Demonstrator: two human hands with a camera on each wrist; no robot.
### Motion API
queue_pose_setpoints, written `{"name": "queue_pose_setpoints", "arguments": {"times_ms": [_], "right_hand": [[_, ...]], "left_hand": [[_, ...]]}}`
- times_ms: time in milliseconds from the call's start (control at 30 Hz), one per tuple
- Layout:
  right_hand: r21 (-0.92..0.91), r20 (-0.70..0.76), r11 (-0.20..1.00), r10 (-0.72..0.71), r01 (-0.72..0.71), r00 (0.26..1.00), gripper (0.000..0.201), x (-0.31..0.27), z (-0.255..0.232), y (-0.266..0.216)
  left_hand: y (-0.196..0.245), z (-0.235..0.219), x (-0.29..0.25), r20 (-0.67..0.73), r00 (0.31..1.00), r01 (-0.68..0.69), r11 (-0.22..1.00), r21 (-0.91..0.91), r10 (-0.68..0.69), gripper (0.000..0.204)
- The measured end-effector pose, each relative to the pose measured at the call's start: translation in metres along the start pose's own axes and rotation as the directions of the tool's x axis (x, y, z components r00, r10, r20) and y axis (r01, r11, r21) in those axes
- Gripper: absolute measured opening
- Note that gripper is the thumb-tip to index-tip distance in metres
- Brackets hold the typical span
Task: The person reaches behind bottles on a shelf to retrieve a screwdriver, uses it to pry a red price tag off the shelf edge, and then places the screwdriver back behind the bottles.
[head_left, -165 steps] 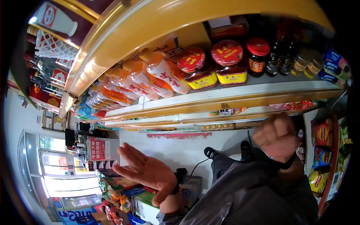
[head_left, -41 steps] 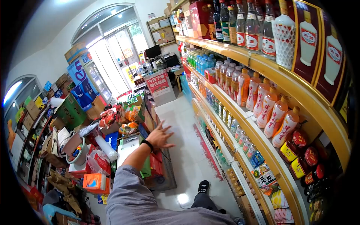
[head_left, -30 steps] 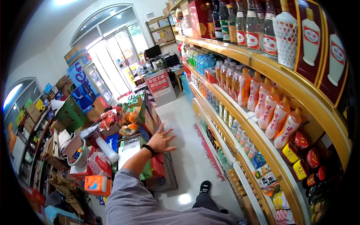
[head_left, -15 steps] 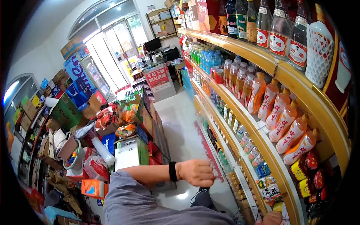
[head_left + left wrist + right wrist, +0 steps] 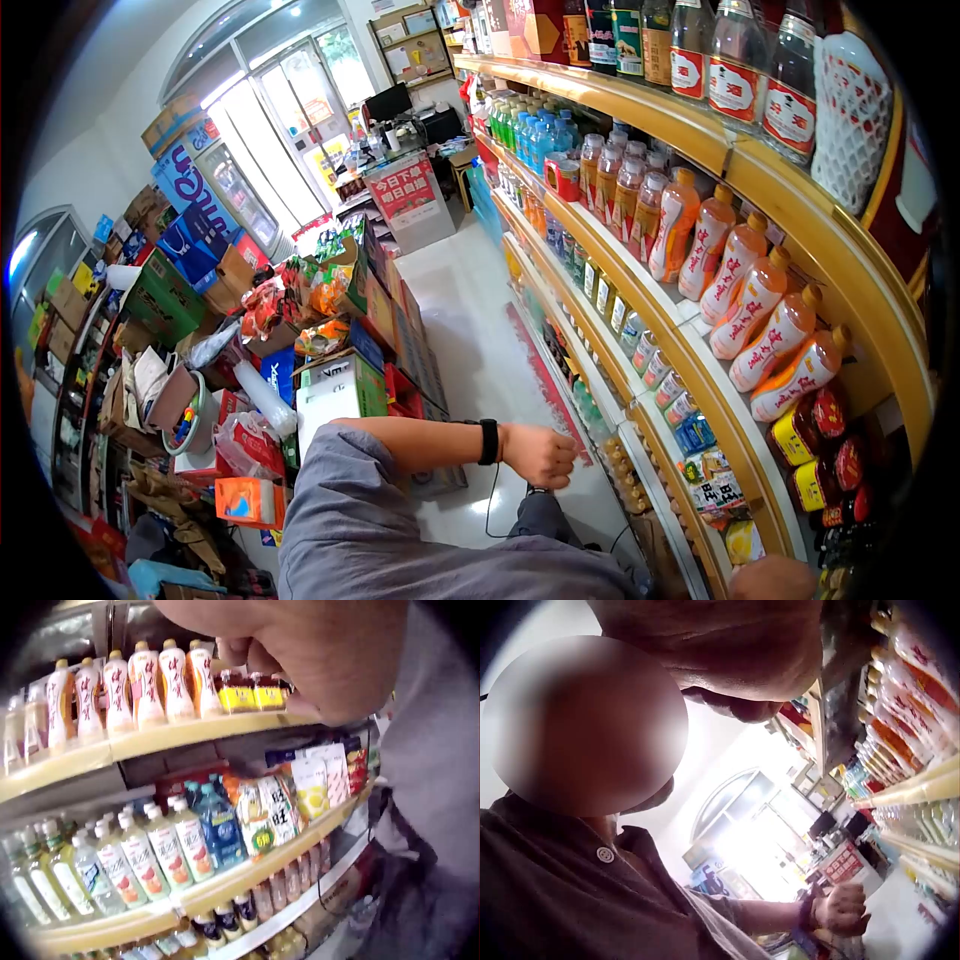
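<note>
My left hand (image 5: 540, 455) is curled into a fist over the aisle floor, with a black band at the wrist. In the left wrist view the same hand (image 5: 322, 652) shows folded fingers with nothing between them. My right hand (image 5: 772, 578) appears only as a rounded shape at the bottom edge, close to the shelf front. Large at the top of the right wrist view, that hand (image 5: 735, 645) has its fingers curled in and holds nothing visible. Nearest on the shelf are orange drink bottles (image 5: 795, 375) and jars with yellow labels (image 5: 793, 437).
Glass liquor bottles (image 5: 740, 70) line the top shelf. Stacked cartons (image 5: 345, 390), snack packs and a bucket (image 5: 200, 415) crowd the left side. The tiled floor (image 5: 460, 290) runs to a counter with a red sign (image 5: 405, 195). A cable (image 5: 490, 505) hangs near the left wrist.
My left hand, earlier spread open over the aisle, has closed into a fist and moved right, nearer my body. The right hand has come into view at the bottom. The head view has shifted slightly.
</note>
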State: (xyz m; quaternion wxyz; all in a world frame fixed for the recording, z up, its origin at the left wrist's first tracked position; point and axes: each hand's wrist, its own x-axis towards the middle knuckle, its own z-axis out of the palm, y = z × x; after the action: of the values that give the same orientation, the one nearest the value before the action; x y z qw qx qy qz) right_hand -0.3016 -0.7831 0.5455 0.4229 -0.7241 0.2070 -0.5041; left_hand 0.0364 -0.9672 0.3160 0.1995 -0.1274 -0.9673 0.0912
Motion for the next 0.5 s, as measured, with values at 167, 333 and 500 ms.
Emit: {"name": "queue_pose_setpoints", "arguments": {"times_ms": [167,333,500], "right_hand": [[-0.165,-0.187,0.985,-0.079,0.048,0.979,0.034,-0.066,-0.016,-0.043],[-0.326,-0.368,0.933,-0.275,0.154,0.888,0.028,-0.158,-0.013,-0.061],[-0.281,-0.419,0.946,-0.274,0.163,0.866,0.029,-0.196,-0.005,-0.075]], "left_hand": [[0.026,0.036,-0.065,0.301,0.939,0.174,0.985,0.001,-0.167,0.019],[0.050,0.034,-0.133,0.535,0.768,0.338,0.932,0.130,-0.353,0.018],[0.065,0.002,-0.141,0.592,0.738,0.280,0.945,0.171,-0.325,0.015]]}}
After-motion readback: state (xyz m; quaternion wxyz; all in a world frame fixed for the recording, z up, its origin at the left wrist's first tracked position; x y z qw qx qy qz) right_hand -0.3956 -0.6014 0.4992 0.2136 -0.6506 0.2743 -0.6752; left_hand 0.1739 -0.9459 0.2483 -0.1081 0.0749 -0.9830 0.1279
